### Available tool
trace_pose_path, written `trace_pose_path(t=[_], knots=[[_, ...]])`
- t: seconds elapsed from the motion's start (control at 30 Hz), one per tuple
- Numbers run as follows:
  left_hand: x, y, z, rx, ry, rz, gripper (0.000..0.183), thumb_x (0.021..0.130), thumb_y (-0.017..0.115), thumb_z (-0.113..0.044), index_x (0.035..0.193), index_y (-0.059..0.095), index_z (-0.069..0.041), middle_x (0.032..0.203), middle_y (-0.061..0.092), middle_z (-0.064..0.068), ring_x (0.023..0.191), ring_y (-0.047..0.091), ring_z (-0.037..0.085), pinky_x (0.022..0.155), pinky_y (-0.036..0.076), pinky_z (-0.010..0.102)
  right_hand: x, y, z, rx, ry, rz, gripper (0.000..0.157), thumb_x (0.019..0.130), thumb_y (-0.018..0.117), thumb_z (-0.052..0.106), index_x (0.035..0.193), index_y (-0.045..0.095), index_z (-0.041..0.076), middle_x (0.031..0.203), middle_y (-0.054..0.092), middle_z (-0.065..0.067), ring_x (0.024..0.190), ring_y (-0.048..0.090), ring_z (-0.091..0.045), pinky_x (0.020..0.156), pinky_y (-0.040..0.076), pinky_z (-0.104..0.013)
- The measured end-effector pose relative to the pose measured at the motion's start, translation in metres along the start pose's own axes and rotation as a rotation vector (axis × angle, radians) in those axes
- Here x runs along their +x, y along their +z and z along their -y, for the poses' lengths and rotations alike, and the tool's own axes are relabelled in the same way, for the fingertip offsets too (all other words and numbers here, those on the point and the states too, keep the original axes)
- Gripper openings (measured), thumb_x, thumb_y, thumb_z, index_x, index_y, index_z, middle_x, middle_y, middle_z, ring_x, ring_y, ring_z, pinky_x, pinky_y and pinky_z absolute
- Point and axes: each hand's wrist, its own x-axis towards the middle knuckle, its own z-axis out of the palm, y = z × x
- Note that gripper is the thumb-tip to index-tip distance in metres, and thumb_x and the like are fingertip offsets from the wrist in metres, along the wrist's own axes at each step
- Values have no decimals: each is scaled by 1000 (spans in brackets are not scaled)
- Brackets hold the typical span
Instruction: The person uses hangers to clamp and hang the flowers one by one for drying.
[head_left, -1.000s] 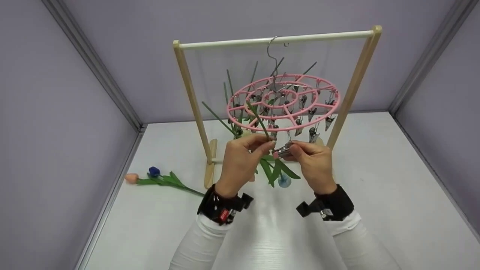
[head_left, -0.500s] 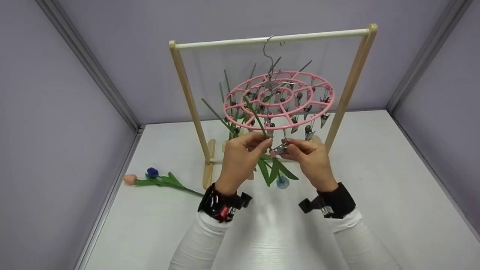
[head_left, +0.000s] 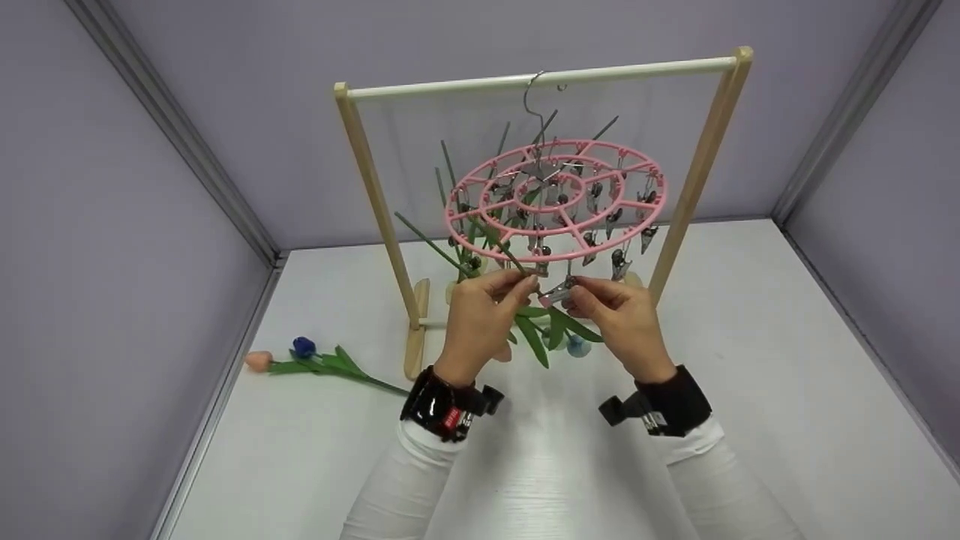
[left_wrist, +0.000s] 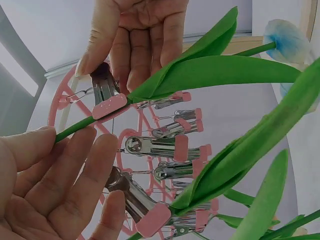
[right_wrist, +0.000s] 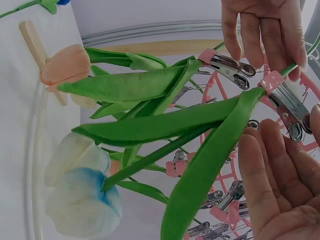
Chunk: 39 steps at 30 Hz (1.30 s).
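With thumb and fingers, my left hand (head_left: 480,322) pinches the green stem of an artificial tulip whose white-and-blue flower (right_wrist: 82,200) points downward. My right hand (head_left: 626,322) pinches the handles of a metal clip (head_left: 556,295) hanging from the pink round clip hanger (head_left: 577,251). In the left wrist view, the clip's pink tip (left_wrist: 110,106) lies across the stem (left_wrist: 75,128), just beside the leaves. Another clip (left_wrist: 137,202) close by grips a second leafy stem. In the head view the fingers partly hide the stem.
The hanger hooks over the white bar (head_left: 637,73) of a wooden stand (head_left: 375,195). Several stems rise through its left and back. Unused clips (head_left: 619,264) dangle at the right. A peach tulip (head_left: 259,361) and a blue tulip (head_left: 304,346) lie on the white table (head_left: 300,450).
The held stem has tilted, its upper end moving left and down, its flower right and up. The clip in my right hand has turned slightly. Both hands stay close together below the hanger.
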Motion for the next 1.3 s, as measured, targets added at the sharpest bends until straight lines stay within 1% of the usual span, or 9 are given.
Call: trace_pose_path(t=[0.27, 0.4, 0.53, 0.6, 0.77, 0.87, 1.0, 1.17, 1.3], knots=[[-3, -2, 3, 9, -42, -3, 19, 96, 68, -18, 100, 78, -2, 86, 75, 4, 72, 71, 25, 61, 53, 25, 0, 1, 1, -3, -5, 11, 26, 95, 67, 6, 117, 69, -8, 96, 73, -19, 85, 71, -34, 77, 57, -38], [-9, -6, 5, 16, -59, -7, 21, 95, 70, -19, 103, 77, -1, 91, 75, 4, 75, 71, 19, 64, 55, 24, -2, 3, 2, 0, 4, 8, 28, 94, 69, 6, 117, 68, -10, 99, 72, -18, 85, 72, -31, 78, 57, -37], [-20, -10, 9, 10, -81, -33, 26, 95, 70, -22, 109, 75, -1, 95, 75, 5, 77, 71, 10, 69, 57, 25, -2, 6, 3, -1, 14, 8, 29, 93, 70, 7, 116, 68, -11, 102, 72, -19, 85, 72, -28, 77, 57, -36], [-28, -13, 13, 3, -95, -56, 28, 95, 71, -23, 110, 75, -1, 93, 75, 4, 76, 70, 9, 69, 57, 26, -2, 7, 4, 1, 8, 9, 28, 92, 70, 6, 115, 68, -11, 102, 72, -20, 85, 72, -30, 77, 57, -36], [-47, -19, 32, -61, -144, -85, 23, 95, 70, -21, 102, 76, -1, 84, 74, 2, 72, 72, 23, 68, 58, 31, -1, 10, 4, 20, 9, 13, 26, 91, 71, 4, 114, 69, -10, 100, 72, -19, 85, 72, -31, 78, 57, -35], [-57, -20, 29, -112, -198, -68, 19, 96, 68, -12, 99, 75, 5, 83, 73, 12, 73, 71, 34, 69, 58, 38, -4, 11, 4, 36, 21, 17, 27, 91, 72, 6, 114, 70, -8, 101, 73, -18, 88, 71, -33, 79, 57, -36], [-69, -19, 26, -122, -296, -42, 18, 95, 65, -2, 103, 71, 13, 88, 71, 23, 76, 70, 31, 72, 58, 45, -6, 14, 6, 35, 26, 27, 28, 90, 75, 9, 113, 71, -6, 101, 73, -17, 91, 70, -38, 81, 57, -37], [-78, -17, 59, -150, -346, -50, 20, 95, 67, -6, 106, 72, 9, 94, 72, 20, 78, 71, 31, 72, 58, 43, -8, 14, 9, 51, 21, 30, 30, 89, 75, 9, 113, 70, -8, 102, 73, -17, 93, 70, -37, 82, 56, -37], [-83, -21, 69, -138, -353, -52, 20, 94, 70, -16, 102, 75, 2, 86, 74, 14, 76, 71, 31, 70, 58, 37, -11, 12, 14, 33, 13, 20, 30, 89, 75, 11, 114, 71, -6, 104, 73, -15, 94, 70, -30, 82, 56, -36]])
